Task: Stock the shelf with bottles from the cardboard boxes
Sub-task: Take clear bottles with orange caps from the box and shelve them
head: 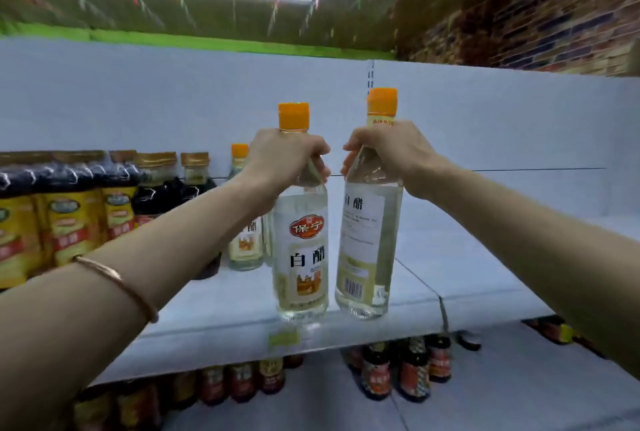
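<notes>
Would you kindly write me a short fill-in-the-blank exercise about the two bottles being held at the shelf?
1. The left hand grips a clear white-vinegar bottle by its ____.
2. Both held bottles have caps coloured ____.
3. The clear bottle in the right hand, marked, shows its barcode, so its ____ label faces the camera.
4. The dark sauce bottles with yellow labels stand to the ____ of the held bottles on the pale grey shelf.

Missing words: neck; orange; back; left

Two bottles side by side at centre frame, the left bottle (300, 257) and the right bottle (369, 240), over the shelf (467, 278) front edge; another bottle (242, 236) behind, packed bottles (69, 219) at left, jars (398, 371) below.
</notes>
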Motion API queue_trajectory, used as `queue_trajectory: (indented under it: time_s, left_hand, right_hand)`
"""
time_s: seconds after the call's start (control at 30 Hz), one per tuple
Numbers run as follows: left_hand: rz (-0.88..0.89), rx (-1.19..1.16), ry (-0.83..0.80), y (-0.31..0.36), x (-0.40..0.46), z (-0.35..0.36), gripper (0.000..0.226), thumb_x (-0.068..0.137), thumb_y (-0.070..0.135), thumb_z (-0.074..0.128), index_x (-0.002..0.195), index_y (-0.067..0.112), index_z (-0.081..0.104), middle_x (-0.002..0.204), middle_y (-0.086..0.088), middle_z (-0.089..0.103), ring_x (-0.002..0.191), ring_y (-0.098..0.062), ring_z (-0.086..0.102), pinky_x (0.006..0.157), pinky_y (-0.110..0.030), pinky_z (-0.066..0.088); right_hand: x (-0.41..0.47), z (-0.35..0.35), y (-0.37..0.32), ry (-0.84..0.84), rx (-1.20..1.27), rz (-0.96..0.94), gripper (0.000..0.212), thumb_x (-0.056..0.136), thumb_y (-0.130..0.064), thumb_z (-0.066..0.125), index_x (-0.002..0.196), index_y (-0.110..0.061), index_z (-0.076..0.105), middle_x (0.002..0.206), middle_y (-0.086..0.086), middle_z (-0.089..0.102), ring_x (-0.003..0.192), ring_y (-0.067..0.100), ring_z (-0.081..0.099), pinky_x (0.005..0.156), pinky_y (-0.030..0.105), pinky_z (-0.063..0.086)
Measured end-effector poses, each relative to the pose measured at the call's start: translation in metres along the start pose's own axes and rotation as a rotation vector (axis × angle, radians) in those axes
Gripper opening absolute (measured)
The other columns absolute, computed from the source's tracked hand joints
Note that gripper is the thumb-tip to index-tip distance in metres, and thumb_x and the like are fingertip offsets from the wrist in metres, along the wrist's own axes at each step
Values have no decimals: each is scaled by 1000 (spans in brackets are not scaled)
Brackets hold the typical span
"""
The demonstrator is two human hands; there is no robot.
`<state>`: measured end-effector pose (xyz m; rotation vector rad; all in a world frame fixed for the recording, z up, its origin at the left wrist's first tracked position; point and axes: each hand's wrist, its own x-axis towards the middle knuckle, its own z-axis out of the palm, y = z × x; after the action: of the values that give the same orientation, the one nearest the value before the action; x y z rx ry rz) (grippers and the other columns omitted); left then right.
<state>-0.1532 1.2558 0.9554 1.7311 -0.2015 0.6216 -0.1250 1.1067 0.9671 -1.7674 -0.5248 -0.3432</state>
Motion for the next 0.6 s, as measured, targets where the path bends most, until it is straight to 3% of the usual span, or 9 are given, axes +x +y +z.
queue_trajectory:
  time_s: [0.1, 0.17, 0.3, 0.4, 0.53, 0.6]
  left_hand:
    - [-46, 70, 99, -13, 27, -10, 17, 81, 12, 66, 69, 0, 67, 64, -13, 70, 60, -29, 68, 60, -34, 53]
    - [-64, 159, 135, -22, 37, -16, 23, 83, 12, 65, 63, 3, 69, 65, -12, 71, 63, -30, 69, 55, -31, 47]
    - [-72, 212, 206, -37, 48, -26, 33, 81, 7, 66, 48, 5, 68, 61, -12, 70, 64, -32, 68, 73, -46, 56]
    - [-65, 244, 250, -43, 56, -33, 21, 83, 2, 63, 63, -3, 67, 52, -3, 67, 50, -18, 64, 57, -28, 57]
    - [-122, 286, 277, -60, 59, -37, 19, 84, 5, 62, 70, -6, 68, 53, -4, 66, 42, -15, 60, 47, -23, 46]
    - [-137, 288, 272, -70, 60, -40, 21, 84, 4, 61, 65, -3, 67, 53, -7, 65, 38, -15, 58, 40, -19, 42]
  right_hand:
    - [35, 16, 16, -106, 44, -3, 13, 82, -6, 62, 70, -1, 64, 71, 15, 73, 56, 22, 66, 53, 21, 53]
    - [54, 30, 28, -140, 45, -13, 12, 81, -9, 64, 73, 1, 66, 77, 17, 74, 60, 23, 68, 57, 24, 54]
    - [82, 56, 48, -196, 66, -3, 25, 79, -12, 66, 88, 11, 68, 81, 22, 74, 68, 32, 71, 70, 37, 57]
    - [95, 75, 57, -194, 79, 4, 23, 74, -14, 68, 82, 7, 70, 82, 22, 73, 80, 39, 71, 79, 48, 58]
    - [104, 96, 68, -205, 69, 29, 12, 74, -11, 64, 64, -3, 66, 67, 17, 72, 57, 26, 68, 52, 26, 52]
    - [106, 105, 77, -209, 53, 50, 17, 73, -13, 64, 62, -1, 68, 59, 12, 70, 54, 25, 68, 52, 29, 55]
